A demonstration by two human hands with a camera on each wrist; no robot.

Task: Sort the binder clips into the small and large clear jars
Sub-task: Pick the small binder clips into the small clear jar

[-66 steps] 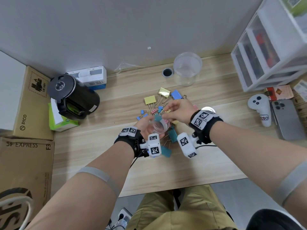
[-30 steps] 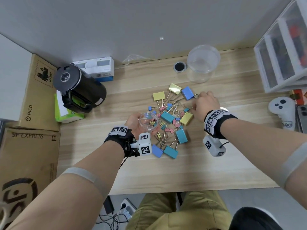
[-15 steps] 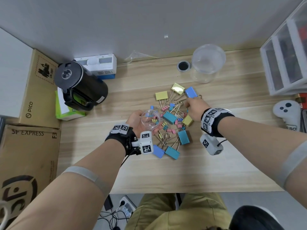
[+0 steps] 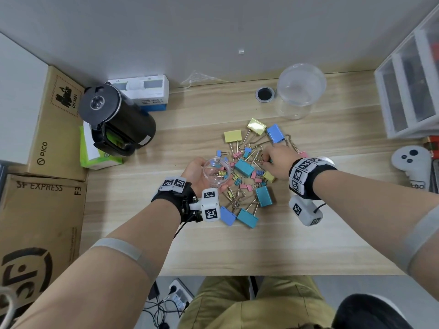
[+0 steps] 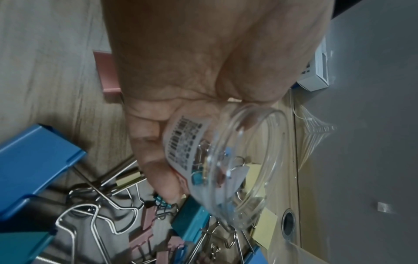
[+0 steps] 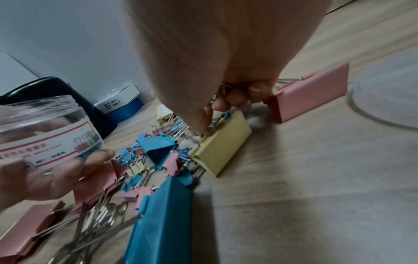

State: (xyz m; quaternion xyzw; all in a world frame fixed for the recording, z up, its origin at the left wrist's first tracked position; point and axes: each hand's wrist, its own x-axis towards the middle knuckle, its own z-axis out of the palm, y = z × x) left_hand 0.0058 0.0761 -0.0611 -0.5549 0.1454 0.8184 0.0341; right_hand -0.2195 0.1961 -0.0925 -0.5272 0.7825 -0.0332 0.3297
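My left hand [image 4: 198, 173] grips the small clear jar [image 4: 216, 173], tilted just left of the pile, with a few small clips lying inside. The left wrist view shows the small jar [image 5: 237, 160] with its barcode label against my fingers. A mixed pile of binder clips [image 4: 247, 179], large and small, in blue, teal, yellow and pink, lies mid-table. My right hand [image 4: 270, 160] reaches into the pile's right side. In the right wrist view its curled fingers [image 6: 235, 97] pinch the wire handles of a small clip above a large yellow clip [image 6: 222, 144]. The large clear jar [image 4: 300, 91] stands upright at the back.
A black kettle [image 4: 114, 119] and cardboard boxes [image 4: 40, 186] stand at the left. White plastic drawers [image 4: 408, 91] and a white controller [image 4: 412, 167] sit at the right. A white lid [image 6: 389, 96] lies near my right wrist. A cable hole [image 4: 264, 94] is beside the large jar.
My right hand has moved from the pile's far right edge inward to its middle and closed its fingers on a small clip. The left hand keeps holding the small jar.
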